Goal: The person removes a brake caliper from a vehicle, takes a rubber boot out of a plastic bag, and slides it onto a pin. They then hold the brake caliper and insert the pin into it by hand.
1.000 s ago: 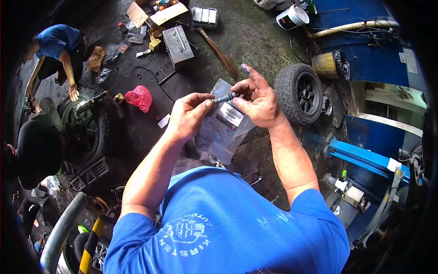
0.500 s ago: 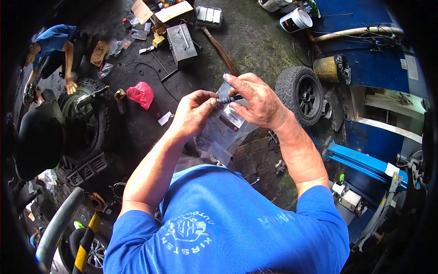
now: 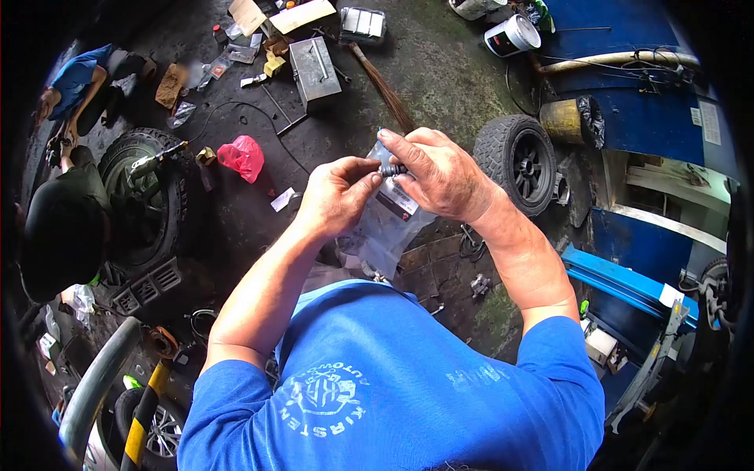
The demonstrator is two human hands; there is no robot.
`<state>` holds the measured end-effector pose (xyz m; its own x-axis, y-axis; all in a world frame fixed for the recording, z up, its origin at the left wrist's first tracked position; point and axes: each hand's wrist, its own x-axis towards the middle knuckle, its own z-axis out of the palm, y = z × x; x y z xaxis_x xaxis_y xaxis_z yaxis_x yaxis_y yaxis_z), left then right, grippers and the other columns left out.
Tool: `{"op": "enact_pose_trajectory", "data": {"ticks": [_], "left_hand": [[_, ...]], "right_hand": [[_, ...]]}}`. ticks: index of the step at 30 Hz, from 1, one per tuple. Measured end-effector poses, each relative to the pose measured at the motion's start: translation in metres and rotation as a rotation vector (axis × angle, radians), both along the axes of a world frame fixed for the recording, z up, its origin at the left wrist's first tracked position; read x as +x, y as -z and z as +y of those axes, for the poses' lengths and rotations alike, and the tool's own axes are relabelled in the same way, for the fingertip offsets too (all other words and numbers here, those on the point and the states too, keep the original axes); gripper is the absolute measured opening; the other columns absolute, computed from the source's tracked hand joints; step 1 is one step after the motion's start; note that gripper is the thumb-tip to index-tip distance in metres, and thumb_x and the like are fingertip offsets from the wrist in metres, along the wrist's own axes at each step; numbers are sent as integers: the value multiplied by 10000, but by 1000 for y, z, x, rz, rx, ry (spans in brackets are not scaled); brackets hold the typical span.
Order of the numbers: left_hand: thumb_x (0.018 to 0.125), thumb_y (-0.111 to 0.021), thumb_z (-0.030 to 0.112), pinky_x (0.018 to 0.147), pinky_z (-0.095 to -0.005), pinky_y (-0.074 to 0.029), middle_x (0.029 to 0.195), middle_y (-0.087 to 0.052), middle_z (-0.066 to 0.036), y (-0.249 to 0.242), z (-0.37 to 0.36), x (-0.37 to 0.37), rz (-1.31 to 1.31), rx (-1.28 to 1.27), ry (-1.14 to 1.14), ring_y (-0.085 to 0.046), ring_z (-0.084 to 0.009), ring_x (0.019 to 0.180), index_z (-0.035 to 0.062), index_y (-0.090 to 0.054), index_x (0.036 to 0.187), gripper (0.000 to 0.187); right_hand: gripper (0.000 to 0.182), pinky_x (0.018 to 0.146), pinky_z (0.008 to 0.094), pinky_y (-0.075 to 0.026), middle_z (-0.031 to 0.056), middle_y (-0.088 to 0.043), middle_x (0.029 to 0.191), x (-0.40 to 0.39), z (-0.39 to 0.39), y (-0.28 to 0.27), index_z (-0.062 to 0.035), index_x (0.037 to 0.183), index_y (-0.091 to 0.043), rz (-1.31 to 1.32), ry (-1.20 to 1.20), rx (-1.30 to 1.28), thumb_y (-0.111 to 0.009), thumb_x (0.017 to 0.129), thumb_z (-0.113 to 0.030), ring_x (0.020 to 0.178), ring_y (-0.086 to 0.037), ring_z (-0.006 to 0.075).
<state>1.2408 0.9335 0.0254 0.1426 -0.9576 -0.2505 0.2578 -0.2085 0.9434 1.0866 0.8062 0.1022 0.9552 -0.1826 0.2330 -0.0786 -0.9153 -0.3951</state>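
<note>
A small dark, ribbed rubber boot (image 3: 390,169) sits between my two hands at chest height. The thumb and fingers of my left hand (image 3: 339,195) pinch its left end. From the other side, my right hand (image 3: 446,177) closes its thumb and fingers around the right end, hiding part of it. A clear plastic bag (image 3: 378,239) with a black-and-white label (image 3: 398,198) hangs below the hands. Its top edge shows by my right index finger; how it is gripped is partly hidden.
Off-road wheels stand at right (image 3: 518,166) and left, where a co-worker (image 3: 81,82) bends down and another person in a dark cap (image 3: 67,228) is close by. A metal toolbox (image 3: 316,74), a broom (image 3: 382,90) and a pink plastic bag (image 3: 241,159) are on the floor.
My fingers have shifted slightly around the rubber boot, covering more of its right end. The co-worker at left has drawn a hand back from the tyre.
</note>
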Motion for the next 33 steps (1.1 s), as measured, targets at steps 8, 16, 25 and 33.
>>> {"op": "enact_pose_trajectory", "data": {"ticks": [8,16,25,33], "left_hand": [[858,-673,40,769,-286,-528,958,-711,-132,-5,-1,0,-314,-119,-66,-679,-162,864,-22,-668,1061,212],[791,-675,10,727,-339,-543,889,-686,-171,-4,-8,3,-550,-434,-166,-687,-292,813,-2,-677,974,184],[899,-664,90,778,-258,-512,938,-694,-66,-7,-11,1,72,-9,-25,-630,-106,855,-47,-654,1071,220],[889,-671,76,787,-260,-514,941,-695,-67,-8,-18,8,126,37,35,-629,-105,850,-39,-663,1047,195]], "right_hand": [[807,753,415,-508,127,-618,889,9,-4,5,-9,1393,-379,-29,-18,55,-743,672,-18,802,-597,309],[766,745,411,-505,119,-613,829,17,-8,0,43,1385,-361,-24,12,135,-721,712,-22,775,-597,311],[688,795,409,-483,97,-633,842,19,-22,-36,2,1364,-432,91,-9,-4,-709,743,-100,859,-608,297],[572,811,403,-495,87,-645,871,17,-19,-27,-25,1304,-494,130,-116,-150,-638,766,-148,873,-626,269]]}}
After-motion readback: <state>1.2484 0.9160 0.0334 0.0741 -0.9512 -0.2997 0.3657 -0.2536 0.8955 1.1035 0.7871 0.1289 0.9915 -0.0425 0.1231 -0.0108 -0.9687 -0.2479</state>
